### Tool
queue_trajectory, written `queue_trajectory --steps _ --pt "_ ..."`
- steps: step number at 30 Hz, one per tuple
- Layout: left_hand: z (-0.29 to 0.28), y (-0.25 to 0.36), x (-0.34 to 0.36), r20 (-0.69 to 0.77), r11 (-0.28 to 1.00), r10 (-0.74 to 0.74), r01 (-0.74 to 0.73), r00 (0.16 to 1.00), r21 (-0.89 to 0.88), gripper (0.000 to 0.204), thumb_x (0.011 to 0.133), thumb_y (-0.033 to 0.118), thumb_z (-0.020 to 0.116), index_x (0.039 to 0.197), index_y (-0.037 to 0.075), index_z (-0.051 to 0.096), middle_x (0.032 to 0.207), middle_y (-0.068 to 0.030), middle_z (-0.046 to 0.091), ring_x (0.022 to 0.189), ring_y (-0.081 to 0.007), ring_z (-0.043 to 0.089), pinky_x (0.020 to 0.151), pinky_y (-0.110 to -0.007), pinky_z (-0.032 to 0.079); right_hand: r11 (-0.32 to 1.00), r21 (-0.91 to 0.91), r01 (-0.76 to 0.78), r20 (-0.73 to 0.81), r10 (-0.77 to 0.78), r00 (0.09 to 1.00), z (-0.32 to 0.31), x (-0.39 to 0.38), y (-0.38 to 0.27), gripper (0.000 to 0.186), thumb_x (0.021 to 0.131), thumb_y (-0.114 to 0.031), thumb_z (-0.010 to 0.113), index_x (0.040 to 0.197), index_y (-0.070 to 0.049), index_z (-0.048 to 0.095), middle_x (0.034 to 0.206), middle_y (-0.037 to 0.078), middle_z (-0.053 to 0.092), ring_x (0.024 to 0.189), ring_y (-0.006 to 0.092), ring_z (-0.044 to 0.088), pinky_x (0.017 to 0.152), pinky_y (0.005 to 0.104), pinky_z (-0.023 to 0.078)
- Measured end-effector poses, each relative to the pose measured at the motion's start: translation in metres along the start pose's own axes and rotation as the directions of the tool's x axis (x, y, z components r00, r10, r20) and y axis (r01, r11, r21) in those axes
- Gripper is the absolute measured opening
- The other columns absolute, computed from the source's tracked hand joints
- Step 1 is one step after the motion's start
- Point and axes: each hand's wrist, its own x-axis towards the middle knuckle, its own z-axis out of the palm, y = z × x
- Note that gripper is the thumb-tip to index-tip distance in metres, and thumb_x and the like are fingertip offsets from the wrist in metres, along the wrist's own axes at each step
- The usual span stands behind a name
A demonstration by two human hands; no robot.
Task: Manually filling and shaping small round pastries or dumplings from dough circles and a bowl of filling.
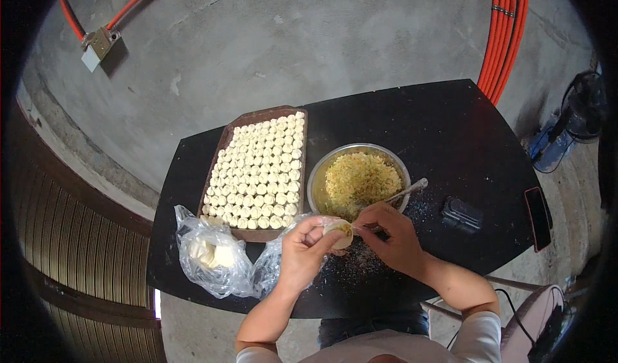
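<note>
Near the front of the black table, my left hand [301, 250] holds a round dumpling wrapper [344, 239] with yellow-green filling showing in it. The fingers of my right hand [393, 239] are pinched together at the wrapper's right edge. Just beyond my hands is a steel bowl [313, 181] of finely chopped yellow-green filling [362, 179]. A metal spoon [412, 188] leans in it, its handle over the right rim. Left of the bowl, a brown tray [265, 235] carries rows of small pale dumplings [261, 176]. A clear plastic bag [235, 282] holds pale wrappers [215, 255] beside my left forearm.
Crumbs [351, 269] are scattered on the black table [438, 131] under my hands. A dark case [462, 213] lies to the right, and a phone [538, 218] at the right edge. A pinkish stool [537, 318] stands at lower right, a grey wall [309, 34] behind.
</note>
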Motion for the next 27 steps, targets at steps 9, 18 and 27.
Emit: queue_trajectory --steps 9,18,27 --pt "0.0017 0.0022 -0.0001 0.021 0.978 0.13 -0.132 0.991 0.161 0.011 0.081 -0.007 0.06 0.092 -0.004 0.062 0.093 -0.0054 0.058 0.083 -0.0113 0.06 0.07 -0.021 0.051 0.998 0.069 -0.016 0.103 0.008 0.995 -0.0023 -0.0019 0.0003 0.016 0.078 0.004 0.06 0.091 -0.003 0.054 0.09 0.008 0.057 0.082 0.0145 0.059 0.069 0.0256 0.049" --pt "-0.001 0.0006 -0.0008 0.077 0.942 0.148 -0.164 0.986 0.291 0.013 0.081 -0.006 0.06 0.094 -0.004 0.061 0.095 -0.0052 0.057 0.084 -0.011 0.06 0.07 -0.021 0.049 0.993 0.109 -0.053 0.11 0.041 0.993 -0.0012 -0.0009 0.0013 0.014 0.081 -0.002 0.061 0.094 -0.002 0.057 0.086 0.009 0.056 0.078 0.018 0.059 0.065 0.0277 0.048" --pt "0.004 -0.0004 0.0015 0.049 1.0 0.019 -0.02 0.999 0.023 0.018 0.084 -0.008 0.054 0.101 -0.002 0.052 0.094 -0.0098 0.063 0.085 -0.0128 0.061 0.071 -0.024 0.052 0.932 0.304 -0.196 -0.022 0.212 0.977 0.0026 -0.0029 0.005 0.009 0.082 -0.001 0.06 0.088 -0.002 0.054 0.085 0.004 0.055 0.078 0.007 0.055 0.064 0.0212 0.047"
